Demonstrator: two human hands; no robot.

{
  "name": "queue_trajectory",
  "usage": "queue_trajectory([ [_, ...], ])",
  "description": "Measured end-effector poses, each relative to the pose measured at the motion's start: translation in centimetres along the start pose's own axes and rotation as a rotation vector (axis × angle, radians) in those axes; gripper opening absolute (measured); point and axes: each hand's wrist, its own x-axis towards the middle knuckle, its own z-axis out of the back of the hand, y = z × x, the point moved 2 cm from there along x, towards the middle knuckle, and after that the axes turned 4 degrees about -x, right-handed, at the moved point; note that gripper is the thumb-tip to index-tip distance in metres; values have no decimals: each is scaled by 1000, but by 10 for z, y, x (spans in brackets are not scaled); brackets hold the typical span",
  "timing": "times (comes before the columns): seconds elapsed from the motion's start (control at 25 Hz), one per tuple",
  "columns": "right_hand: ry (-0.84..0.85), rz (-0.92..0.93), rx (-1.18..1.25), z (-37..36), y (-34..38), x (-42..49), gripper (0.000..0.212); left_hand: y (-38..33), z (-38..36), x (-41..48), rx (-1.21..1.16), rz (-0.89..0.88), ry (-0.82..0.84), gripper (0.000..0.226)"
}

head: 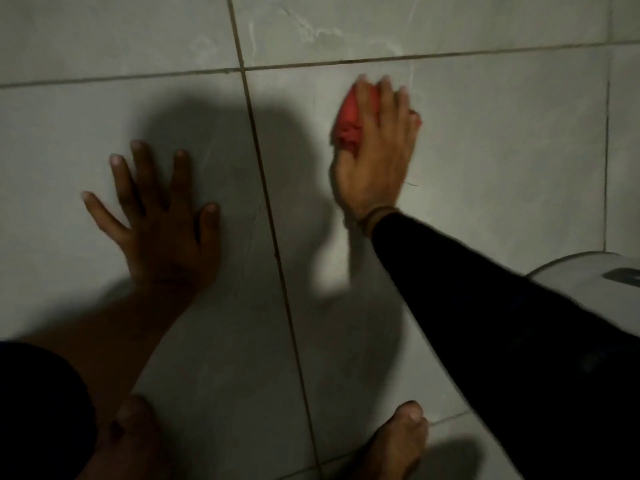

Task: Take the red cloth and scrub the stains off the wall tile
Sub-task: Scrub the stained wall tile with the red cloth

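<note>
My right hand [377, 154] presses a bunched red cloth [349, 123] flat against the grey wall tile [485, 150], just below a horizontal grout line. The cloth shows at the left of my fingers and a bit at the right; most of it is hidden under the hand. Pale whitish streaks [311, 29] mark the tile above the grout line. My left hand [162, 216] lies flat on the neighbouring tile with fingers spread, holding nothing. A black sleeve covers my right forearm.
A white rounded fixture [595, 271] with a dark mark juts in at the right edge. My two bare feet [394, 441] stand at the bottom where the wall meets the tiled floor. A vertical grout line [266, 188] runs between my hands.
</note>
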Motion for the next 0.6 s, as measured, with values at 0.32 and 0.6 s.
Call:
queue_trajectory([
  [0.32,649,-131,475,61,0,-223,62,-26,94,19,73,97,648,87],
  [0.6,391,-1128,1251,257,-8,-270,38,-195,269,-113,-707,265,1241,37],
])
